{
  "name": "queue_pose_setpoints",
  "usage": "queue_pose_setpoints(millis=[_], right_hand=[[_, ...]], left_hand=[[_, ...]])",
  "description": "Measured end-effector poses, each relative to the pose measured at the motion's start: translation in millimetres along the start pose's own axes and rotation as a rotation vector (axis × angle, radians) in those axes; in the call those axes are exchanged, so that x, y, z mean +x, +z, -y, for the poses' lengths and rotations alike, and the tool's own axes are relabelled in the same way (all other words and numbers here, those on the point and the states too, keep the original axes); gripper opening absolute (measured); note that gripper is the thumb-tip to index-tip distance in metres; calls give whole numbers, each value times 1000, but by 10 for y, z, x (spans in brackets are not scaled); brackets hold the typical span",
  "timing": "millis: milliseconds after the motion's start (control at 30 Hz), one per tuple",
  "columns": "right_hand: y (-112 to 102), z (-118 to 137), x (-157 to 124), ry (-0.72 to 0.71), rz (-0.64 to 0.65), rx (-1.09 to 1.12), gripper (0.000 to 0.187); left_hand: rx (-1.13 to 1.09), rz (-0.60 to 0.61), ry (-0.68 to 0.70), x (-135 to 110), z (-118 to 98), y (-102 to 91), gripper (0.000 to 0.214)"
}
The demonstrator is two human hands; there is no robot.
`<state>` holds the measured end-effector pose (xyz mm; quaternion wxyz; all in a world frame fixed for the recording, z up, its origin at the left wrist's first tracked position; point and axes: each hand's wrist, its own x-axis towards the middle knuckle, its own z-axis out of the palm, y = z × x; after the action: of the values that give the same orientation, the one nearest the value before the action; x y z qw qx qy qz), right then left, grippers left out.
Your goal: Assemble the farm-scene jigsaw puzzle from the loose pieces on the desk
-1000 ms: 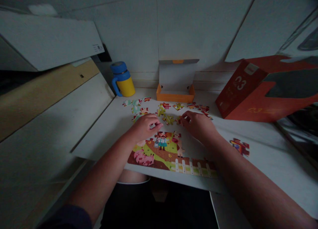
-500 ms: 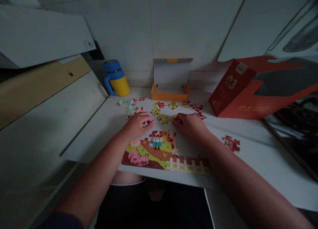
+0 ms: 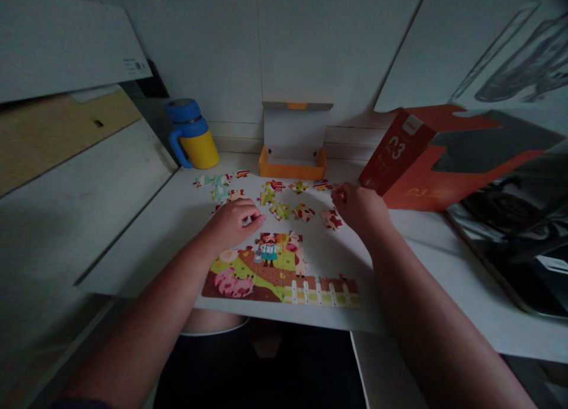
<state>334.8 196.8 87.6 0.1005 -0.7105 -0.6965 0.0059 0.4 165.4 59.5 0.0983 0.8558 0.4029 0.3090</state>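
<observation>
A partly joined jigsaw puzzle [image 3: 266, 273] lies at the table's front, showing a farmer, a pink pig, a cow and a white fence. My left hand [image 3: 235, 222] rests just beyond its upper left, fingers curled with thumb and forefinger together and nothing visible in them. At the right of the loose pieces, my right hand [image 3: 362, 211] has its fingertips closed on a red puzzle piece [image 3: 341, 196], which they partly cover. Below those fingertips lies a cow-patterned piece [image 3: 332, 219]. A brown-and-white piece [image 3: 304, 212] and a green piece [image 3: 280, 211] lie between my hands.
Several loose pieces, including a pale green one [image 3: 220, 193], lie farther back. Behind them stand a blue-and-yellow jug [image 3: 195, 139] and an open orange box [image 3: 291, 171]. A large red carton [image 3: 412, 178] is at the right, beside a dark stove-like object [image 3: 501, 219].
My right hand has moved right and slightly back from the middle pieces to the red ones, uncovering the brown-and-white and cow pieces. My left hand keeps its place; the view has shifted a little.
</observation>
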Motion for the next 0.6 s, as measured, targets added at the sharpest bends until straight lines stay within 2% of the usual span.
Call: queue_pose_setpoints(millis=[67,200,433,600], right_hand=[[-15,-130,43,43,-27,-32,35],[31,-280,100,93,4,-36,37],[33,-233,96,64,49,-17,36],[-124,-295,55,67,-57,12,38]], left_hand=[[2,-1,9,0,3,1,27],[-8,-1,18,-2,11,7,28],[-19,-3,-2,-4,9,14,26],[-4,-1,1,-6,2,5,27]])
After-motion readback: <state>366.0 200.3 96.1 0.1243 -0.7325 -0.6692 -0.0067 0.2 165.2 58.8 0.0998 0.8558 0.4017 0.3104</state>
